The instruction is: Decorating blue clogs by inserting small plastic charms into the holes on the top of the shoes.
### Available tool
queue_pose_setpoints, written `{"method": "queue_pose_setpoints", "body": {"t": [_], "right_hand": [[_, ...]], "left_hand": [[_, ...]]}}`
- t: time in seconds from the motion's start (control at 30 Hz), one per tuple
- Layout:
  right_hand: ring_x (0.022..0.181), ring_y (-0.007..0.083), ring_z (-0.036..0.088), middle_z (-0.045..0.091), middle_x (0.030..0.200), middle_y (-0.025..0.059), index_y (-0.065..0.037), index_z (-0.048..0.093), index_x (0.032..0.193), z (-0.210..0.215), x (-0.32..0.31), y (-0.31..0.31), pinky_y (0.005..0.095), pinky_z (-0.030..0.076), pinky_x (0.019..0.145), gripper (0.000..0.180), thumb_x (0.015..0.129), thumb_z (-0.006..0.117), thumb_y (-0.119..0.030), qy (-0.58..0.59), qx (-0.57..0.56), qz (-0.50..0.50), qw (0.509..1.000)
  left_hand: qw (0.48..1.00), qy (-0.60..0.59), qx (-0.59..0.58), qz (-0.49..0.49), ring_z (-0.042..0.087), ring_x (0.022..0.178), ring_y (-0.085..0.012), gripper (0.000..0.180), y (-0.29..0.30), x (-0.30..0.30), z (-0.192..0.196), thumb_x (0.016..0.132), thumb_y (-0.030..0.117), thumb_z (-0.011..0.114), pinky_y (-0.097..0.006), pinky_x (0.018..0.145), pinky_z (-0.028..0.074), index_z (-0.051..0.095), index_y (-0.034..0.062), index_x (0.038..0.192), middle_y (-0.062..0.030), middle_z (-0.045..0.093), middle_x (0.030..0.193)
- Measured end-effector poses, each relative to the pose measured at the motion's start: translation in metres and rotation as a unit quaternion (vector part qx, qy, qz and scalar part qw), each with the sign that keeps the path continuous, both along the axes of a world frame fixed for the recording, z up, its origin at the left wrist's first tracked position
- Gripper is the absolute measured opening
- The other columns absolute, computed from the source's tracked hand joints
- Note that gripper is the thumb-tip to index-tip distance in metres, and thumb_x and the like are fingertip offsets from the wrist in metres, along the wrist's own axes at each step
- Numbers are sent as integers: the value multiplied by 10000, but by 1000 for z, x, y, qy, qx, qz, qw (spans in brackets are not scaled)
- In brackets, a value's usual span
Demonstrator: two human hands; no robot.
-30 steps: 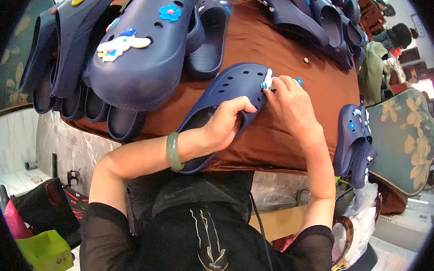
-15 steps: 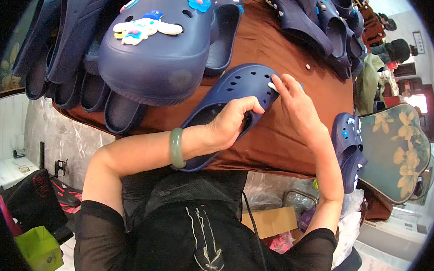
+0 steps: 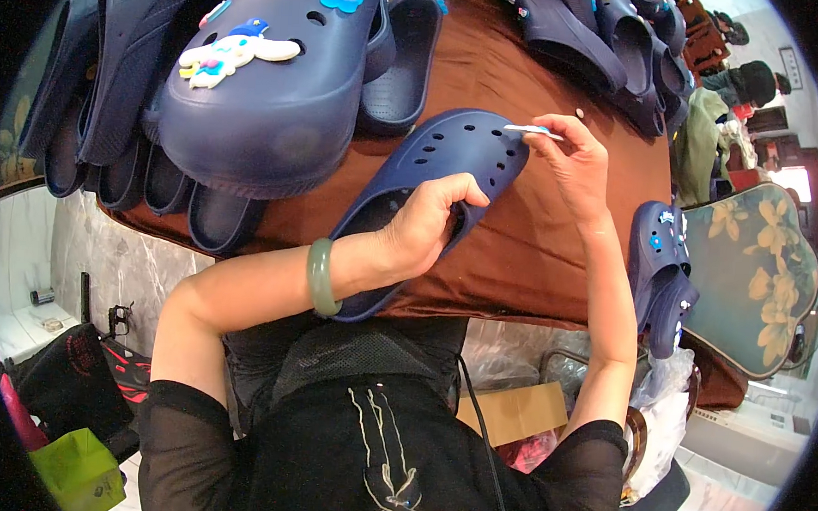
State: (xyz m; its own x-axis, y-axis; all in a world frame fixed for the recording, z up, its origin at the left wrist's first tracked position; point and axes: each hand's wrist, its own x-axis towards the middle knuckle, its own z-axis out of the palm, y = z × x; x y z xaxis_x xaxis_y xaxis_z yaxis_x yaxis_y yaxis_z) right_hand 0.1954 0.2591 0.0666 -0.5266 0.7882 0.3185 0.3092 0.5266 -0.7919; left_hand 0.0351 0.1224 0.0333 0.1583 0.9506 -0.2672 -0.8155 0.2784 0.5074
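Note:
A navy clog with holes across its toe (image 3: 456, 145) lies tilted at the front of the brown-covered table. My left hand (image 3: 429, 221) grips it at the opening, thumb on the upper and fingers hidden inside; a green bangle (image 3: 323, 277) circles that wrist. Between thumb and fingertips my right hand (image 3: 576, 162) pinches a small white-and-blue shoe charm (image 3: 532, 131). The charm is seen edge-on, close to the holes on the clog's right side; whether it touches the clog I cannot tell.
A large navy clog with a white character charm (image 3: 234, 57) stands close on the left, among several more clogs (image 3: 141, 66). Other navy clogs (image 3: 614, 53) are piled at the far right. A decorated pair (image 3: 663, 269) sits by the table's right edge. A small white piece (image 3: 579, 113) lies on the brown cloth (image 3: 557, 254).
My right hand has turned and drawn back slightly from the clog's side, and the charm now shows edge-on in its fingertips. My left hand keeps its grip; the whole view has shifted a little.

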Motion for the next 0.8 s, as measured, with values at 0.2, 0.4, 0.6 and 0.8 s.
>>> {"method": "queue_pose_setpoints", "body": {"t": [0.2,0.4,0.6,0.8], "right_hand": [[825,224,601,629,891,72,-60,670,867,1,-24,-6,304,506,692,213,665,736,-44,-102,245,46,963],[925,224,558,635,919,20,-70,681,893,27,-23,-10,368,460,793,188,709,693,-107,-242,352,121,896],[977,220,545,625,980,37,-74,686,900,59,-35,3,394,366,864,192,714,642,-86,-365,292,251,848],[939,236,568,618,943,82,-50,682,902,54,-41,-2,374,391,841,187,722,653,-91,-398,270,250,840]], "left_hand": [[1000,-1,-8,6,373,679,-58,99,-1,0,4,766,144,564,-228,638,306,520,134,679,57,416,724],[1000,-9,4,5,486,853,-117,139,-1,0,-7,748,71,552,-275,819,375,568,38,882,-4,541,887],[1000,5,28,-7,472,836,-105,68,-1,2,-16,752,63,546,-274,809,365,580,58,812,4,529,861],[996,35,86,-2,466,798,-95,33,0,0,-19,749,68,549,-266,775,360,577,84,742,17,521,807]]}}
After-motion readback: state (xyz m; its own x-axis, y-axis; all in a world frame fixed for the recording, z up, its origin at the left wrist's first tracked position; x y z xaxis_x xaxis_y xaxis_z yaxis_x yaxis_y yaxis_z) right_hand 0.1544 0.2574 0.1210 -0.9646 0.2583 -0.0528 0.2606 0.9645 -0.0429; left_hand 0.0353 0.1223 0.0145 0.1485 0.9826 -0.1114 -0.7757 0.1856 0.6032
